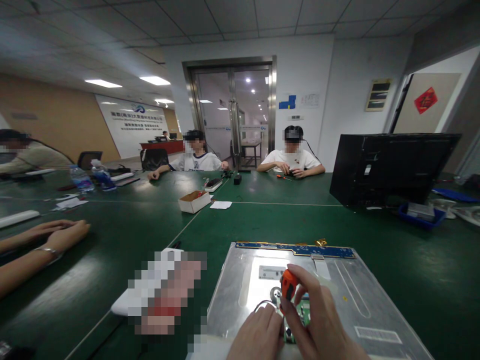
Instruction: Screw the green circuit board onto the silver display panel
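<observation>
My right hand pinches the orange-and-black handle of a screwdriver, held upright over a small green circuit board. My left hand rests close beside it at the board's left edge, its fingers curled together and their tips partly hidden. Whatever they may pinch does not show. Under both hands lies a flat silver display panel, back side up. A blue circuit strip runs along the panel's far edge, and a dark cable loops near my left hand.
Left of the panel lies a white object, partly blurred out. Farther off stand a small open box, bottles and a black monitor. Another person's hands rest at left on the green table; more people sit across.
</observation>
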Demonstrator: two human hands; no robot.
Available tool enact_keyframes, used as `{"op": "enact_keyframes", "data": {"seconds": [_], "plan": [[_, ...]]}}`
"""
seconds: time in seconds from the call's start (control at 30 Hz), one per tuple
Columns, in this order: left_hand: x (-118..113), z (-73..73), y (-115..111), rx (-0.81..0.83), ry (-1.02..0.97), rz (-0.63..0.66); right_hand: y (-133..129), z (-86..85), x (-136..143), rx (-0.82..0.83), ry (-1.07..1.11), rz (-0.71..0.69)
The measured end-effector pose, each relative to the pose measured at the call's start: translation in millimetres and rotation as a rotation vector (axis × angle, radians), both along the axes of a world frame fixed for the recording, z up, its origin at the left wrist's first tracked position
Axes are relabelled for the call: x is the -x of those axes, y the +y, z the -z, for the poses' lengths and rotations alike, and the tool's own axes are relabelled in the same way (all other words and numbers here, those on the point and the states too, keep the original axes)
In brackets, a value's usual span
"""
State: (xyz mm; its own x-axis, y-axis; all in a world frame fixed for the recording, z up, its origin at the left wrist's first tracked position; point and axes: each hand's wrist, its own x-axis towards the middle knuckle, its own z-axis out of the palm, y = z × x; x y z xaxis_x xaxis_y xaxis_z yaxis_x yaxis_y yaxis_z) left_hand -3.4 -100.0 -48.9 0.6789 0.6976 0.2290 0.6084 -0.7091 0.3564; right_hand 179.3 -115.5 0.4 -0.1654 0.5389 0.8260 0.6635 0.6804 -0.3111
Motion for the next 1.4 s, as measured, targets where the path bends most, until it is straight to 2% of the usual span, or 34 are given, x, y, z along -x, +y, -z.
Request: {"op": "enact_keyframes", "data": {"seconds": [0.27,0.43,0.7,0.9,1.4], "plan": [[-3.3,1.1,2.0,0.049,-0.003,-0.016,2.5,-17.2,8.9,-0.084,0.012,-0.005],[-8.6,1.6,3.8,0.093,0.104,-0.068,4.5,-24.1,13.0,-0.116,0.039,-0.008],[-11.2,21.1,3.3,0.05,0.067,-0.116,0.3,-7.9,1.9,-0.024,-0.012,-0.03],[-13.0,23.3,3.5,0.046,0.11,-0.135,1.5,4.1,-3.1,-0.065,-0.041,0.007],[-12.8,26.4,4.6,0.029,0.14,-0.128,2.9,-0.5,1.9,-0.07,-0.027,0.021]]}}
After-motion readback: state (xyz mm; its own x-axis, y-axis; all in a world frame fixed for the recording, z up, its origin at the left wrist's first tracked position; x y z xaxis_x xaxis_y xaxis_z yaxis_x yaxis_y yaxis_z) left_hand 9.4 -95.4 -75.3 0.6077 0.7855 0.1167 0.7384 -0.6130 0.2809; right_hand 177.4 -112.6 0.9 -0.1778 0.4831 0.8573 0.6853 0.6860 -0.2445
